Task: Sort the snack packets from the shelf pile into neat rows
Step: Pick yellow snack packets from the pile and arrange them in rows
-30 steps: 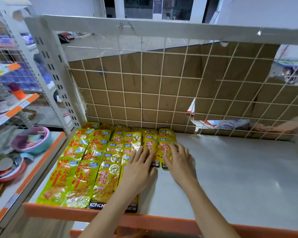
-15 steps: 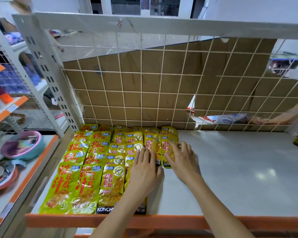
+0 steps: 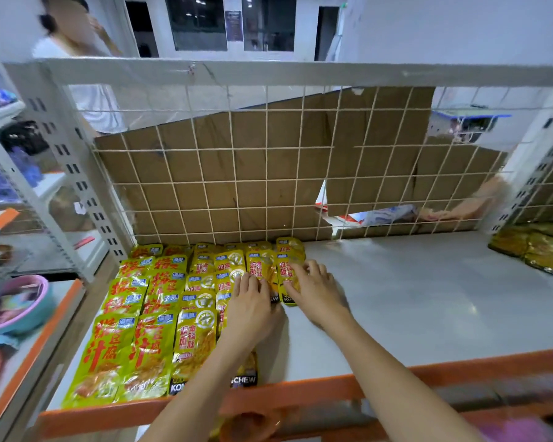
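Head view: glossy yellow foil snack packets [image 3: 160, 317] lie in overlapping rows at the left of the pale grey shelf [image 3: 428, 298]. The left hand [image 3: 253, 311] presses flat on them; the right hand [image 3: 313, 288], fingers spread, touches the rightmost packet [image 3: 286, 269].

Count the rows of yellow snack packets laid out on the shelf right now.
5, side by side from the shelf's left edge: first, second, third, fourth partly under the left hand, fifth, the shortest, touched by the right hand. Overlaps may hide packets.
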A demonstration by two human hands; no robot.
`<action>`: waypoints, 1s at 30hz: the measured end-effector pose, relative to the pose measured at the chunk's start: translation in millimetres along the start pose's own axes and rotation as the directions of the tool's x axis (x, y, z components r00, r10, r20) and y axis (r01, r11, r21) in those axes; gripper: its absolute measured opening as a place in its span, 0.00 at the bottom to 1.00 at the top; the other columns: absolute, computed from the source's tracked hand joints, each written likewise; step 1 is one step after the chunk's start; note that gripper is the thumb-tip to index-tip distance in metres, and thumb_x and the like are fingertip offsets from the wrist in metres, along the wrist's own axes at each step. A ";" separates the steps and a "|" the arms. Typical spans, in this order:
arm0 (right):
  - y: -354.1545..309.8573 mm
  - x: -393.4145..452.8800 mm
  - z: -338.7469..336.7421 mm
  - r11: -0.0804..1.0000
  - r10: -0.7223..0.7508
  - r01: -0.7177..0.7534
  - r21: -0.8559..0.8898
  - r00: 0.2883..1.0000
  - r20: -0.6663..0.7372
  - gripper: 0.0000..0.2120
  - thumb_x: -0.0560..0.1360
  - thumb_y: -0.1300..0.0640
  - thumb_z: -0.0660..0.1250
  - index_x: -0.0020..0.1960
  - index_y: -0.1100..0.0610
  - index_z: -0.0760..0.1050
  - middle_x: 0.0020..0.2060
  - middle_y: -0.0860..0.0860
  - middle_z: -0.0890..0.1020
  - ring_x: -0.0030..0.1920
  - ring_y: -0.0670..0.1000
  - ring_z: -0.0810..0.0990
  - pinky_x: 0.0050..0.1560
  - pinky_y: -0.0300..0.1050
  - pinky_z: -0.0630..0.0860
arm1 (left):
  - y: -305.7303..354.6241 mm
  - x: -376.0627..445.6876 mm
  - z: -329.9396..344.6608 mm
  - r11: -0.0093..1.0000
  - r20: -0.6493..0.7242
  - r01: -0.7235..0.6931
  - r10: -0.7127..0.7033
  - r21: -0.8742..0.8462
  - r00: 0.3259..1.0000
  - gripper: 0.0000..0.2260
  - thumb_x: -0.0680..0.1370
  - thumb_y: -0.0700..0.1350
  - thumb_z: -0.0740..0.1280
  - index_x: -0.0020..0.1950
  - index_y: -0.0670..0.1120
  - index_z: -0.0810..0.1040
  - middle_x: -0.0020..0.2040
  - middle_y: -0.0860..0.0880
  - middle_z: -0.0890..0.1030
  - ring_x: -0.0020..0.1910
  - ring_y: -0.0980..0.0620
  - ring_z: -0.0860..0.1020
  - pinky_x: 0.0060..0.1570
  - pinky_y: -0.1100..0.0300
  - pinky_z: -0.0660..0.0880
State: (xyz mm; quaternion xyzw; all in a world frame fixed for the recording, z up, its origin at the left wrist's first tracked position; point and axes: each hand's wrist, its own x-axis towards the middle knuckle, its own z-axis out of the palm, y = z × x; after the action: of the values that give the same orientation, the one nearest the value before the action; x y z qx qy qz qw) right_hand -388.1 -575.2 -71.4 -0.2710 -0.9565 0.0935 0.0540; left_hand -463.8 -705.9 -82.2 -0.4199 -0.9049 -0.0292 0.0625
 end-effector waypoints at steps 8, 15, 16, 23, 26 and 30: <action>62.0 -80.1 -40.6 0.997 -0.050 0.051 -0.063 0.999 0.003 0.24 0.79 0.45 0.56 0.72 0.52 0.62 0.69 0.48 0.68 0.68 0.53 0.64 0.65 0.47 0.62 | 37.4 -19.0 -19.2 0.984 -0.213 -0.171 0.158 -0.041 0.964 0.14 0.62 0.51 0.74 0.43 0.45 0.80 0.41 0.46 0.81 0.41 0.44 0.80 0.46 0.53 0.75; 151.9 -205.9 -61.7 0.990 0.142 -0.143 0.001 0.981 -0.130 0.25 0.78 0.42 0.57 0.70 0.52 0.68 0.68 0.48 0.71 0.69 0.52 0.67 0.66 0.49 0.64 | 167.9 -62.0 -25.2 0.880 -0.336 -0.453 0.389 -0.140 0.858 0.18 0.69 0.52 0.59 0.51 0.46 0.81 0.46 0.47 0.82 0.45 0.46 0.81 0.50 0.56 0.70; 166.5 -225.5 -61.5 0.982 0.189 -0.188 0.023 0.975 -0.117 0.25 0.78 0.42 0.58 0.72 0.52 0.65 0.70 0.47 0.68 0.71 0.50 0.63 0.68 0.48 0.61 | 189.2 -67.6 -25.2 0.859 -0.332 -0.490 0.423 -0.151 0.843 0.18 0.69 0.52 0.60 0.51 0.46 0.81 0.47 0.48 0.82 0.46 0.46 0.81 0.50 0.55 0.73; 249.2 -351.0 -70.4 0.886 0.463 -0.456 0.078 0.870 -0.168 0.23 0.77 0.44 0.61 0.68 0.54 0.69 0.65 0.49 0.74 0.66 0.51 0.70 0.65 0.48 0.68 | 327.3 -112.6 -13.6 0.724 -0.249 -0.652 0.604 -0.224 0.757 0.17 0.69 0.50 0.59 0.52 0.46 0.79 0.47 0.48 0.81 0.47 0.46 0.80 0.49 0.54 0.76; 279.2 -401.6 -75.3 0.817 0.575 -0.568 0.101 0.787 -0.222 0.21 0.76 0.46 0.65 0.65 0.55 0.73 0.60 0.50 0.77 0.62 0.53 0.74 0.59 0.49 0.71 | 381.8 -126.8 -10.2 0.675 -0.212 -0.686 0.654 -0.270 0.726 0.13 0.69 0.48 0.68 0.51 0.45 0.80 0.47 0.47 0.82 0.46 0.45 0.81 0.46 0.52 0.78; 310.0 -453.2 -74.3 0.694 0.717 -0.707 0.134 0.664 -0.210 0.20 0.76 0.46 0.64 0.65 0.53 0.72 0.60 0.49 0.77 0.62 0.53 0.73 0.59 0.49 0.71 | 439.9 -139.0 -14.8 0.582 -0.215 -0.746 0.723 -0.323 0.657 0.13 0.66 0.46 0.75 0.48 0.44 0.81 0.43 0.47 0.82 0.42 0.45 0.82 0.42 0.52 0.79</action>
State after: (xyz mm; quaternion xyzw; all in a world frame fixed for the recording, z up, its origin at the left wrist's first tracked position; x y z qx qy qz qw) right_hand 164.9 -544.7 -87.2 -0.6311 -0.7579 0.0923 0.1371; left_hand -37.7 -528.6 -86.4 -0.7586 -0.6232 -0.1897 0.0127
